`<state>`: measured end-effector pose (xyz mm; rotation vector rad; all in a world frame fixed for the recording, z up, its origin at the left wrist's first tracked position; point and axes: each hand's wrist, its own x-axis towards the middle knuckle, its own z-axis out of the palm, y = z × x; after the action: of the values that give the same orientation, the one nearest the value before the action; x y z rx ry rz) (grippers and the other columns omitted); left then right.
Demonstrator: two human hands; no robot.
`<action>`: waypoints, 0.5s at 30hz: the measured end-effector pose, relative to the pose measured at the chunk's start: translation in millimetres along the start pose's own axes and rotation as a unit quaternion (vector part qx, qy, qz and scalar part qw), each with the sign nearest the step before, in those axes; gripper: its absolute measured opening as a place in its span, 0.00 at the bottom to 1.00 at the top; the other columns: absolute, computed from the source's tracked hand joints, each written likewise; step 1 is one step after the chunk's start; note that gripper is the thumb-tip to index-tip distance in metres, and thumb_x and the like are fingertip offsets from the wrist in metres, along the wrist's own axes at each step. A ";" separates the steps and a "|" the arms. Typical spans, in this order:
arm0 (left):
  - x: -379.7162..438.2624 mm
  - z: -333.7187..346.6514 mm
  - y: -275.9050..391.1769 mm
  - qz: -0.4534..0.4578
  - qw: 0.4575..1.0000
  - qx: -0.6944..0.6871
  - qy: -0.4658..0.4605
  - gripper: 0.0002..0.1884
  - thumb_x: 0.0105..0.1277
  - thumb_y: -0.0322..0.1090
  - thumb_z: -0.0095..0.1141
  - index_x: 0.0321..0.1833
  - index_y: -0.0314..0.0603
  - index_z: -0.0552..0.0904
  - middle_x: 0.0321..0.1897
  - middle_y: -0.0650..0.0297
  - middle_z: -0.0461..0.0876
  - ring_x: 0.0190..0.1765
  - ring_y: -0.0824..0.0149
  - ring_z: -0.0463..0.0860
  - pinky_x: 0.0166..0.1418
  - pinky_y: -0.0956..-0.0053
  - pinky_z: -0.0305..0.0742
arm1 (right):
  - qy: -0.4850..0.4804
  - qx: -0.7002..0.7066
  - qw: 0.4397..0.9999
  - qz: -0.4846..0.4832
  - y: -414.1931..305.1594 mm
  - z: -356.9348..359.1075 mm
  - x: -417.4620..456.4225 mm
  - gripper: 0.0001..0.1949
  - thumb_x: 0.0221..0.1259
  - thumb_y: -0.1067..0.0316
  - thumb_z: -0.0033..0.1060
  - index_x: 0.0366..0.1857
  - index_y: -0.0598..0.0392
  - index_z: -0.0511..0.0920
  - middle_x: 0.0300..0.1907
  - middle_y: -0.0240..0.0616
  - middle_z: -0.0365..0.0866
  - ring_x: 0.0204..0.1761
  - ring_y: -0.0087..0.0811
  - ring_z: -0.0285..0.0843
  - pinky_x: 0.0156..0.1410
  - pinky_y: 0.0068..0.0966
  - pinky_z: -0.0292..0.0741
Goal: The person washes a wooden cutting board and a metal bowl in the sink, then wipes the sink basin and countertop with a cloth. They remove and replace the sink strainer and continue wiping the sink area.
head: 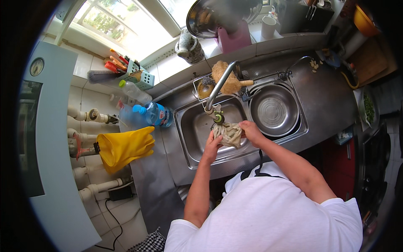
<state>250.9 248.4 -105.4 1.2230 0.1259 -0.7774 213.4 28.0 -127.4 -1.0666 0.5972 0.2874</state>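
A crumpled beige cloth (229, 134) is stretched between my two hands over the left basin (198, 132) of a stainless steel sink. My left hand (213, 145) grips its left side, and my right hand (251, 132) holds its upper right edge, with some fingers hidden behind it. Just above the cloth is the green and black nozzle (218, 118) of the curved metal faucet (223, 82). Whether water runs cannot be told. In the right basin sits a round metal bowl (274, 110).
Behind the faucet, a wire rack holds a scouring pad (205, 89) and a fibrous brown scrubber (224, 75). Plastic bottles (159, 114) and yellow rubber gloves (126, 146) are to the left. Garlic cloves (314, 65) lie on the counter at the back right.
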 end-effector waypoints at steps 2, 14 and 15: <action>-3.0 -10.6 -3.2 0.019 0.999 0.044 -0.022 0.25 0.77 0.35 0.55 0.75 0.48 0.69 0.65 0.64 0.79 0.64 0.65 0.81 0.66 0.60 0.80 | -0.012 0.028 0.999 0.011 -5.8 3.3 -6.5 0.13 0.82 0.58 0.51 0.50 0.56 0.81 0.44 0.37 0.88 0.43 0.31 0.89 0.49 0.28 0.84; -3.7 22.3 -38.2 -0.057 0.992 -0.114 -0.005 0.40 0.73 0.30 0.64 0.83 0.45 0.56 0.68 0.57 0.76 0.62 0.64 0.83 0.62 0.64 0.83 | -0.119 -0.251 0.948 -0.156 -15.3 9.4 -25.8 0.12 0.83 0.60 0.50 0.45 0.57 0.80 0.39 0.26 0.80 0.43 0.17 0.75 0.52 0.22 0.76; -3.7 23.1 -36.7 -0.069 0.993 -0.099 -0.006 0.41 0.73 0.29 0.63 0.84 0.44 0.55 0.68 0.57 0.76 0.61 0.64 0.83 0.61 0.65 0.83 | -0.068 -0.206 0.963 -0.159 -11.5 3.4 -23.4 0.13 0.81 0.60 0.50 0.43 0.58 0.80 0.39 0.29 0.82 0.42 0.20 0.76 0.52 0.24 0.76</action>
<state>219.1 225.5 -124.2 1.0281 0.2742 -0.8714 201.3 27.1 -104.1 -1.5110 0.2371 0.2047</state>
